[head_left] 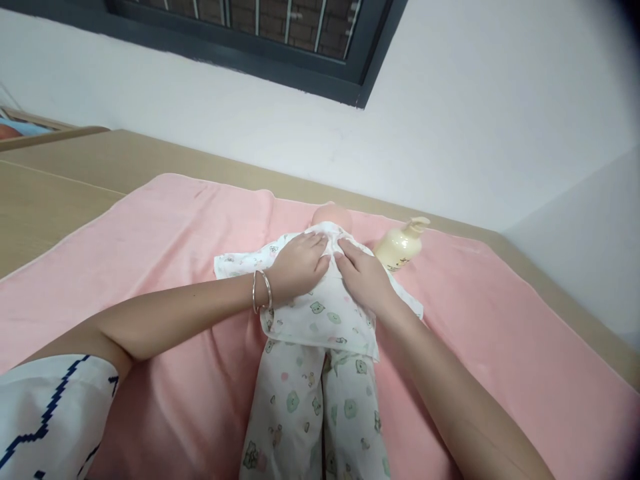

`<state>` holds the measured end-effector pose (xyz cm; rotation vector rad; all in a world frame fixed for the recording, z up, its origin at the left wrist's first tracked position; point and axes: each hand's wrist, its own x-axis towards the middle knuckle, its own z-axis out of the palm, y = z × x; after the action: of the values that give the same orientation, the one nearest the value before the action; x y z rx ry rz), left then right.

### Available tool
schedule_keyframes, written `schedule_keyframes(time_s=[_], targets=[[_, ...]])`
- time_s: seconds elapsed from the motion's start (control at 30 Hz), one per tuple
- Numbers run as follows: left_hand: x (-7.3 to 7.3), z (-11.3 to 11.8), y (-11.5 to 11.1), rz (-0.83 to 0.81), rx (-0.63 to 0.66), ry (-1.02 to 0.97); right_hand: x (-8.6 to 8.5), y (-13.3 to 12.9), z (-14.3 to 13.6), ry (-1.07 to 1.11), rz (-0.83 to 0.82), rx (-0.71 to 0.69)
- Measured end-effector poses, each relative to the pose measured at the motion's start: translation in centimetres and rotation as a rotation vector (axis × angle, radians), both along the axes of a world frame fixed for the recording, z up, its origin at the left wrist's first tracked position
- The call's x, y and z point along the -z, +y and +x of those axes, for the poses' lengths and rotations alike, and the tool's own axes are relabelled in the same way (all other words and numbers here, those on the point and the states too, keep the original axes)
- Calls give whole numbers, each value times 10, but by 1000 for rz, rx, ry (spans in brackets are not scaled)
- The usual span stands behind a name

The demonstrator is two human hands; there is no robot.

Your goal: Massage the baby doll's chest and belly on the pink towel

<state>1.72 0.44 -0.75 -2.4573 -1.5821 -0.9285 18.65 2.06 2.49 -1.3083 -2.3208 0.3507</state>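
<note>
A baby doll [332, 217] in a white shirt [320, 313] and matching trousers [293, 400], printed with small green and pink animals, lies stretched out with its head away from me. Only the rounded top of its head shows, so its face is hidden. My left hand [299, 265], with two silver bangles at the wrist, rests on the upper part of the shirt, fingers extended. Opposite it, my right hand [367, 277] lies on the other side of the shirt, fingers stretched out. Between my thumbs the cloth is wrinkled near the collar.
Under the doll a pink blanket [475, 320] covers much of a wooden surface [60, 193]. A cream pump bottle [400, 247] stands on it, just right of the doll's shoulder. Behind is a white wall [280, 127] with a dark-framed window [300, 60].
</note>
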Motion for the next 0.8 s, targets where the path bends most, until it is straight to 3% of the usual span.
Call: schedule_keyframes(time_s=[0.2,0.37,0.5,0.8], targets=[[-2,6,-10,72,43,-13,10,16,4,7,31,-14],[-8,1,-1,-101,40,-54,3,-6,-4,-37,65,9],[-5,0,3,-97,5,-42,-3,-17,-6,-42,51,-8],[5,3,4,-71,-8,-65,16,16,5,72,45,-61]])
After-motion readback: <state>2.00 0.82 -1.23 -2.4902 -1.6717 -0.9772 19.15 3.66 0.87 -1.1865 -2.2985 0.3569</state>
